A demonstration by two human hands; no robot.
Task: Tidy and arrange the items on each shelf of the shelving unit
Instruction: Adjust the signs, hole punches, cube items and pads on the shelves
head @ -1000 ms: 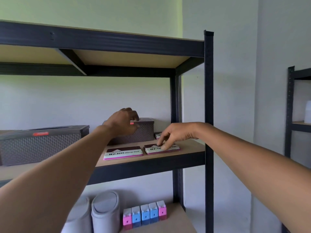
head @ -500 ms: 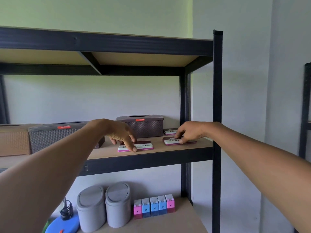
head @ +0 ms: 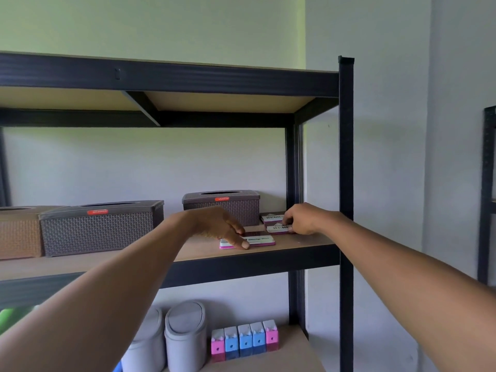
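While left hand (head: pixel 220 226) presses pad (head: pixel 252 241), right hand (head: pixel 302 220) pinches another

Shelving unit (head: pixel 345 162): we see dark metal posts and wooden boards.
Middle shelf (head: pixel 300 244), left: a tan tissue box (head: pixel 18 232) touching a grey woven one (head: pixel 100 228).
Middle shelf, back right: we find another grey tissue box (head: pixel 228 204).
Right corner: three stamp pads (head: pixel 259 240) lying flat.
Lower shelf (head: pixel 292 353): two grey lidded bins (head: pixel 185 336), with five pink and blue sharpeners (head: pixel 244 340) in a row.

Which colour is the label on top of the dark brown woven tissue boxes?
Orange-red, an oval label on the dark brown woven tissue box; the head view shows it.
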